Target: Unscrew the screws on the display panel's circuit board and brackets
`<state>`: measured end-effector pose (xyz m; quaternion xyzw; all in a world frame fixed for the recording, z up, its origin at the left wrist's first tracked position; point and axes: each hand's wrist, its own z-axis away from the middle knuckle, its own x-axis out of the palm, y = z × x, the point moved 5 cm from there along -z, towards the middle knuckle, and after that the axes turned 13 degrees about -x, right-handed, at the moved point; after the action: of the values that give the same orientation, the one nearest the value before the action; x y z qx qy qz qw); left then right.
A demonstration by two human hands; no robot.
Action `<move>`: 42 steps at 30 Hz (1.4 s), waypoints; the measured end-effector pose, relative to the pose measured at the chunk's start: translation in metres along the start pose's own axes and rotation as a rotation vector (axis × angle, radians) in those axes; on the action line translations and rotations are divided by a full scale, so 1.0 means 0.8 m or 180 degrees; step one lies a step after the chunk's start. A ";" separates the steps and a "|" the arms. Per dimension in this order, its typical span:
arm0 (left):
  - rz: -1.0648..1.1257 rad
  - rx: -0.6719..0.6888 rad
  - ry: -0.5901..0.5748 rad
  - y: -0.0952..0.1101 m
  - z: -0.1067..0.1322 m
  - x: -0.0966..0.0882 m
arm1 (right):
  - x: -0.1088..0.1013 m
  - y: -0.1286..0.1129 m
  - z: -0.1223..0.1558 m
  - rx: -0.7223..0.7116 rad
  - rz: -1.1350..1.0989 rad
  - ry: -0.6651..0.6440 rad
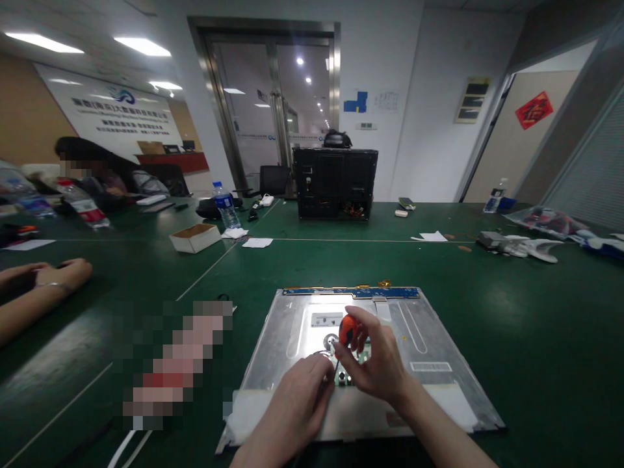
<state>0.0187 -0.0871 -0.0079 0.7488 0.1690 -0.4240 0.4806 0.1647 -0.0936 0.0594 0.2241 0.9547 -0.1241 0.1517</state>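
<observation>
In the head view, the right hand has a narrow grip round the orange handle of a screwdriver, whose shaft points down at a small green circuit board in the middle of a flat metal panel. The left hand is just beside the shaft's lower end, on the left, its fingers bent close together over the panel; whether its grip holds anything, I cannot tell. The panel lies flat on the near part of the green worktop, a blue circuit strip running along its far edge and a barcode label on its right side. Left of the panel lies a pixelated pinkish object with white cables at its near end. Farther left, another person's hands rest near the worktop's left side. Beyond the panel, toward the far left, are an open box and a blue-capped bottle. A black casing stands upright at the far side, with a black bag on top. At the far right are a clear bottle and a plastic bag.
</observation>
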 end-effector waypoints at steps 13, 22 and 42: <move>0.0047 -0.0003 -0.0022 0.000 0.000 -0.001 | 0.005 0.002 0.003 0.0000 -0.0046 -0.0119; 0.0093 -0.0051 -0.0067 0.002 -0.001 -0.002 | 0.005 -0.002 0.003 -0.0014 -0.0046 -0.0032; 0.0175 0.0024 -0.0138 0.007 -0.002 -0.003 | 0.002 -0.004 0.002 0.0083 -0.0191 -0.0012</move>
<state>0.0216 -0.0881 -0.0026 0.7455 0.1362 -0.4274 0.4929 0.1623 -0.0967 0.0578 0.1970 0.9590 -0.1415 0.1468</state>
